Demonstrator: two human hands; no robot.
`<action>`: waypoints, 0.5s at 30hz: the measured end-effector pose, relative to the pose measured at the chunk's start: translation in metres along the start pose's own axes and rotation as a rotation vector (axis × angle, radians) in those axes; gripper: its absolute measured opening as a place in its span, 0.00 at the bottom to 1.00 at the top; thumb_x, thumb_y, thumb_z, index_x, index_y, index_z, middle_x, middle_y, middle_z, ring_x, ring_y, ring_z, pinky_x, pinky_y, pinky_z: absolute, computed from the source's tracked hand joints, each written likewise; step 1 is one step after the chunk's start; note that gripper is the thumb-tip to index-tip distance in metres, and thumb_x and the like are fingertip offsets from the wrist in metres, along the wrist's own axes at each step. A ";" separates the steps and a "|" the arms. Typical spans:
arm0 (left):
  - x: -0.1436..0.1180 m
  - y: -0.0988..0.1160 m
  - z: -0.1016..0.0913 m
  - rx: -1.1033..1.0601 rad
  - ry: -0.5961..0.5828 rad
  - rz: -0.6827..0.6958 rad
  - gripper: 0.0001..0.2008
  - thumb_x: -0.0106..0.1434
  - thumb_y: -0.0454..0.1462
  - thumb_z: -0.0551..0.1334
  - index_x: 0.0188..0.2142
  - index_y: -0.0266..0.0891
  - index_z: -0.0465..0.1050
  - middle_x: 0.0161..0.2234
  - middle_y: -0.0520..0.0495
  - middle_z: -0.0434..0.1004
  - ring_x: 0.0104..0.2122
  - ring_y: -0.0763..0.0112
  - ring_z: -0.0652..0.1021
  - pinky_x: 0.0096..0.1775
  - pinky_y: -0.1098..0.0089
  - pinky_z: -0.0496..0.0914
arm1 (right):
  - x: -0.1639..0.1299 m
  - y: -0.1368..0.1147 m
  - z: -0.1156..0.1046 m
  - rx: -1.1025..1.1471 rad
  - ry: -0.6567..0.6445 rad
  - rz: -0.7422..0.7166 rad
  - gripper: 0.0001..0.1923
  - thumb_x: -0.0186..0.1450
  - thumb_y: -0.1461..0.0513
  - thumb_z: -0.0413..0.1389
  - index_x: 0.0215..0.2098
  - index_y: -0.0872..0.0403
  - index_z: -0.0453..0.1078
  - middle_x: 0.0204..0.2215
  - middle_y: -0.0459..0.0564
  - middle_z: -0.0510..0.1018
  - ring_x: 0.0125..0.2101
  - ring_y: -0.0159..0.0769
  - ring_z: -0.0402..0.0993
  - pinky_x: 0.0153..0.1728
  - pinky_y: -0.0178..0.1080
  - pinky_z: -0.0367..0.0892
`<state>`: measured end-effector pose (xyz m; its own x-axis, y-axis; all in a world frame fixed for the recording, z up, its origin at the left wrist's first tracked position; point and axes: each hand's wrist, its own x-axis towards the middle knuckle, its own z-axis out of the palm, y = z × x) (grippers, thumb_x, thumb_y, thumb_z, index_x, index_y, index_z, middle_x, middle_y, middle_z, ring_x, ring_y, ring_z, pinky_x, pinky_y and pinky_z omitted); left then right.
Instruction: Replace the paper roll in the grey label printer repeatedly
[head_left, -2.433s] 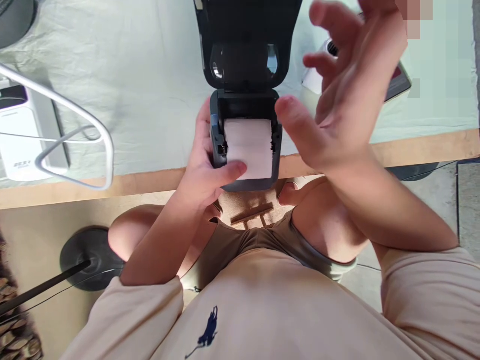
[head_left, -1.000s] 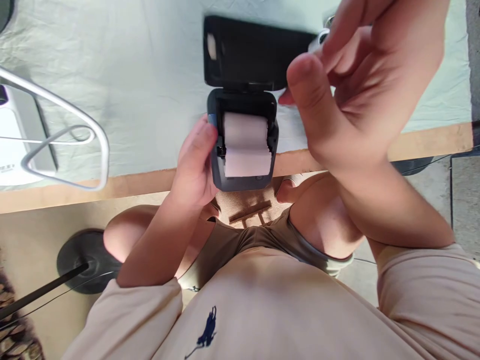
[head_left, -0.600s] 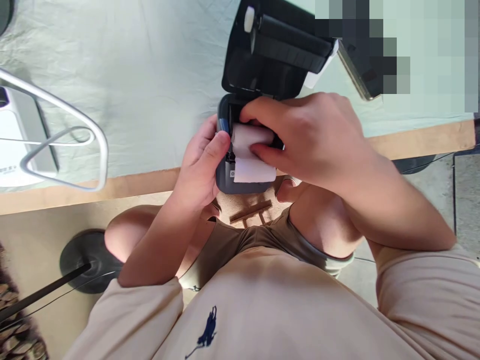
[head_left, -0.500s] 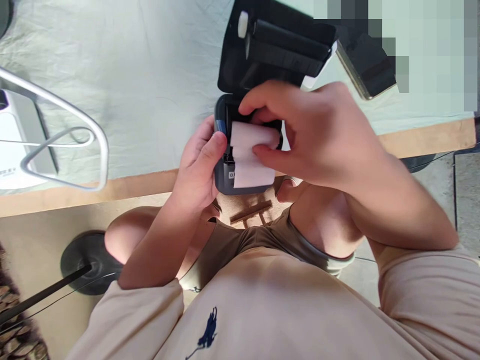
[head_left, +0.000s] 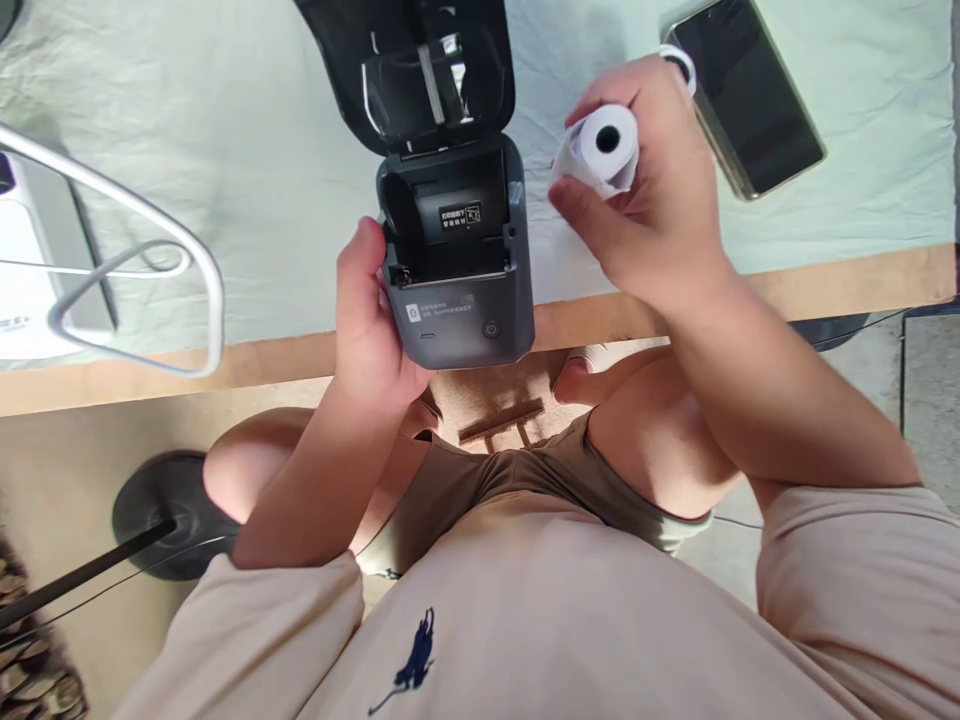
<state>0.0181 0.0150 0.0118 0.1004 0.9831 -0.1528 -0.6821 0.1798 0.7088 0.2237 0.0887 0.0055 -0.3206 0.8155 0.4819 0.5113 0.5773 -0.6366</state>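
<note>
Left hand (head_left: 369, 322): wrapped around the left side of the printer (head_left: 457, 270), thumb up along its edge, palm beneath; grip closed on the body.

Right hand (head_left: 651, 205): closed around 1 paper roll (head_left: 604, 148), thumb on the near side, fingers (head_left: 637, 85) curled over the far side; the roll's open core faces the camera and a short loose end of paper hangs at its left.

Printer: dark grey, held over the table edge (head_left: 847, 285), just left of the roll and apart from it. Lid (head_left: 420, 70) swung up and away; the paper bay (head_left: 450, 215) is open, showing a small label inside. 1 round button on the front face.

Phone (head_left: 754, 95): screen dark, lying flat on the pale cloth (head_left: 262, 150), just beyond the right hand.

White wire frame (head_left: 135, 260): far left on the cloth, over a white box (head_left: 30, 290).

Below the table: person's bare knees, beige shirt, 1 black round stand base (head_left: 161, 515) on the floor.
</note>
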 end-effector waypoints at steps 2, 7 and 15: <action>-0.001 -0.001 0.000 0.017 -0.009 0.012 0.26 0.76 0.48 0.48 0.42 0.35 0.80 0.50 0.46 0.83 0.75 0.56 0.56 0.72 0.53 0.62 | -0.004 -0.003 0.000 -0.044 -0.032 -0.045 0.18 0.61 0.60 0.61 0.48 0.49 0.65 0.49 0.47 0.77 0.46 0.37 0.74 0.48 0.43 0.70; -0.002 -0.001 0.000 0.019 -0.010 -0.001 0.26 0.76 0.49 0.48 0.40 0.35 0.78 0.52 0.44 0.82 0.75 0.53 0.57 0.73 0.51 0.60 | -0.003 -0.002 0.001 -0.100 -0.143 -0.027 0.24 0.58 0.64 0.60 0.52 0.46 0.66 0.48 0.45 0.80 0.44 0.39 0.77 0.45 0.43 0.71; 0.001 -0.004 -0.010 0.019 -0.079 0.031 0.27 0.77 0.48 0.44 0.46 0.33 0.76 0.47 0.45 0.83 0.76 0.56 0.55 0.74 0.48 0.57 | 0.012 0.016 -0.024 -0.407 0.137 0.222 0.23 0.62 0.58 0.61 0.54 0.56 0.68 0.51 0.59 0.69 0.52 0.44 0.69 0.60 0.50 0.67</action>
<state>0.0134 0.0154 0.0020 0.1368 0.9876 -0.0763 -0.6724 0.1492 0.7250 0.2470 0.1072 0.0156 -0.0745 0.8885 0.4528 0.8346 0.3040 -0.4593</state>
